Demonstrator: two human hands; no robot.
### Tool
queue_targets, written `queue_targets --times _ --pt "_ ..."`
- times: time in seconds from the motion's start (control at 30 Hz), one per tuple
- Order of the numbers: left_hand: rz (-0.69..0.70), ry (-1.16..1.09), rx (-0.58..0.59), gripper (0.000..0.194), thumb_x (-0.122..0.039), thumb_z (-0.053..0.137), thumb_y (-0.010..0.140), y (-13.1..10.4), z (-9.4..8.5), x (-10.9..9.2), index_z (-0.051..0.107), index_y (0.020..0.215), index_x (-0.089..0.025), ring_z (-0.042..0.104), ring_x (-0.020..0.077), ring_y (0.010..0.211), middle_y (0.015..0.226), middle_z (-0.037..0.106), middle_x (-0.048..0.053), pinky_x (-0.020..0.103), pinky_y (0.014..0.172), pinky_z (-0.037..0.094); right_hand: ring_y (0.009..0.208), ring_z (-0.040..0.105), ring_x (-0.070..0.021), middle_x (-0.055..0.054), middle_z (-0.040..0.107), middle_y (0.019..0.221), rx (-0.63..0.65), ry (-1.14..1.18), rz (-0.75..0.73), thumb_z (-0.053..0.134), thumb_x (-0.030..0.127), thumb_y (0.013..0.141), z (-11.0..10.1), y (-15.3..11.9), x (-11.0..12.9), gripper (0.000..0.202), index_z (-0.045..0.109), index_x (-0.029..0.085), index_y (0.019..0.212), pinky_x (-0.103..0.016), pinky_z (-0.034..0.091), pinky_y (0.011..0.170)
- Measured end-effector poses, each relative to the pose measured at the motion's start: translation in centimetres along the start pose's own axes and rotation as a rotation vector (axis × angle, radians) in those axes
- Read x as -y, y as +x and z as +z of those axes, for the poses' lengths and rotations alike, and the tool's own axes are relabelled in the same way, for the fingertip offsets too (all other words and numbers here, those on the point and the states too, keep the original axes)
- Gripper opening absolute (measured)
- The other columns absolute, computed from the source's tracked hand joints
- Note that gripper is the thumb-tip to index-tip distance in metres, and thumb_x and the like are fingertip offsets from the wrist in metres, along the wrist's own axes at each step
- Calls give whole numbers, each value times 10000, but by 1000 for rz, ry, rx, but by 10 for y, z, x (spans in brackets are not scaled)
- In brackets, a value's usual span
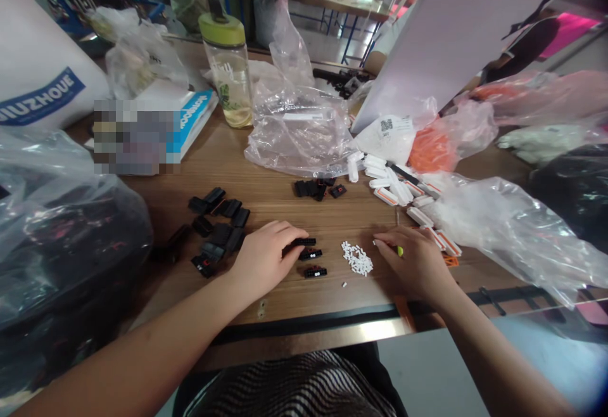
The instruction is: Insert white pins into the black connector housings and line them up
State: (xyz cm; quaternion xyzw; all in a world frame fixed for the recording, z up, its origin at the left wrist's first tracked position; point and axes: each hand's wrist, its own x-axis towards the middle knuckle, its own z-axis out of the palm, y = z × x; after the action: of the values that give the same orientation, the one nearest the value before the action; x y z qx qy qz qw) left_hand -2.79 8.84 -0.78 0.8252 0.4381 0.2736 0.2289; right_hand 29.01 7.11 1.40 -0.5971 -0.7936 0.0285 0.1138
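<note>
My left hand (266,257) is closed on a black connector housing (304,241), thumb and fingers at its left end. Two more black connectors, a middle one (312,254) and a front one (315,272), lie just below it, each with white spots on its face. Right of them spreads a pile of tiny white plugs (357,258), with a single loose plug (344,284) in front. My right hand (416,260) is beyond the pile, fingers pinched around a tiny white plug (375,243). Something yellow-green (400,251) shows under that hand.
Black connectors (223,234) lie at left, others (317,188) farther back. White and orange parts (394,186), with a dark pen-like tool (412,179), sit at right. Clear plastic bags (304,132) and a green-lidded bottle (228,68) stand behind; a large bag (71,239) fills the left.
</note>
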Motion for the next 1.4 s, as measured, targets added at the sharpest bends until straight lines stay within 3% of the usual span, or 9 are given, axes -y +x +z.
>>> queue_targets --times 0.13,0.3,0.43,0.53,0.63,0.87,1.0,1.13,1.4 --pt "-3 5 3 172 -169 631 912 -1 -1 0 663 1070 -231 649 212 969 1021 716 16 390 857 533 809 671 -207 -27 742 872 17 1 -79 576 277 934 -2 1 -3 183 750 234 896 -378 410 818" --pt "-17 8 0 161 -169 663 893 0 0 -3 663 1044 -223 650 211 961 1011 719 10 381 852 527 735 643 -189 -13 708 763 35 49 -91 594 240 893 -8 6 3 185 691 215 738 -362 410 770" --pt "-61 12 -4 135 -171 699 863 2 2 -5 664 982 -224 653 201 910 968 717 -3 352 811 518 705 624 -166 2 680 732 67 310 -80 608 261 897 -10 22 35 164 681 226 754 -334 438 728" --pt "-93 2 6 115 -186 708 855 3 2 -6 665 951 -231 646 189 859 916 708 -13 325 767 502 800 629 -166 -15 679 820 76 554 -161 607 259 917 -6 38 66 128 687 226 822 -333 467 789" --pt "-120 2 24 109 -195 702 855 4 0 -7 669 951 -235 641 181 821 894 699 -15 308 731 488 859 616 -167 -23 660 870 97 632 -227 632 213 896 2 51 89 87 683 220 825 -344 465 837" --pt "-135 5 47 93 -193 678 862 3 -3 -11 673 947 -230 640 185 816 901 697 -2 306 723 489 876 586 -186 -36 650 876 59 496 -284 617 169 893 13 57 99 82 661 201 832 -375 423 842" --pt "-143 3 36 97 -199 678 856 3 -1 -10 671 947 -233 644 186 801 895 701 0 308 720 502 856 574 -191 -55 666 888 44 374 -374 586 177 911 8 56 100 118 682 191 843 -370 401 816" --pt "-144 0 38 114 -200 677 854 3 0 -10 671 963 -234 646 181 794 922 711 -1 314 729 511 838 570 -190 -47 692 872 109 225 -451 551 214 941 0 57 100 193 732 213 873 -382 368 826" --pt "-159 -2 45 115 -222 687 856 4 -1 -11 678 969 -240 644 179 791 946 721 -12 323 742 511 848 592 -191 -22 725 900 135 190 -465 550 180 911 -5 56 98 197 735 244 934 -389 354 851"
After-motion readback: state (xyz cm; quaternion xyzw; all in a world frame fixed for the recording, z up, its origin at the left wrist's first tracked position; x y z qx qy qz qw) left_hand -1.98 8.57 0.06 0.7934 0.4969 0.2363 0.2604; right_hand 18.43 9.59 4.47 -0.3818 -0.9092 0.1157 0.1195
